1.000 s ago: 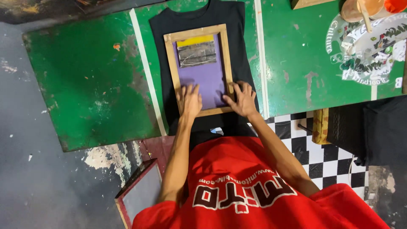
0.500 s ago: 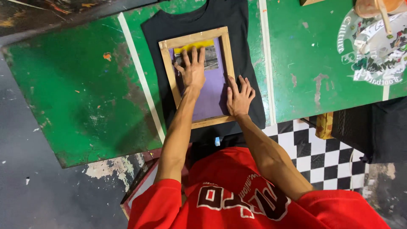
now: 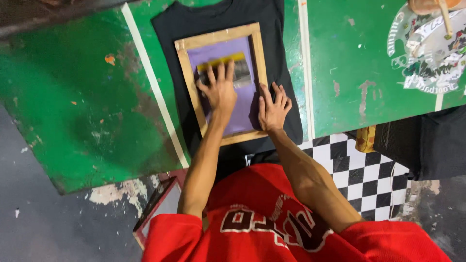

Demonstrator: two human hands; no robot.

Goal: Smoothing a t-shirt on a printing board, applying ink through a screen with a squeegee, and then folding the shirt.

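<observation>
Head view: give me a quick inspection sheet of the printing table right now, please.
Surface: green table, paint worn and scuffed, pale tape lines across it.
Job's things: black T-shirt lies flat; wooden-framed screen with purple mesh rests on it; a yellow-edged squeegee sits inside the frame.
Clutter: printed sheet at the table's right end, with a stick-like tool above it.
Grippers: left hand spread on the mesh at the squeegee; right hand pressing flat on the frame's right rail.
Cables: nothing seen.
Surroundings: checkered floor, grey concrete, another framed screen below the table edge.
</observation>
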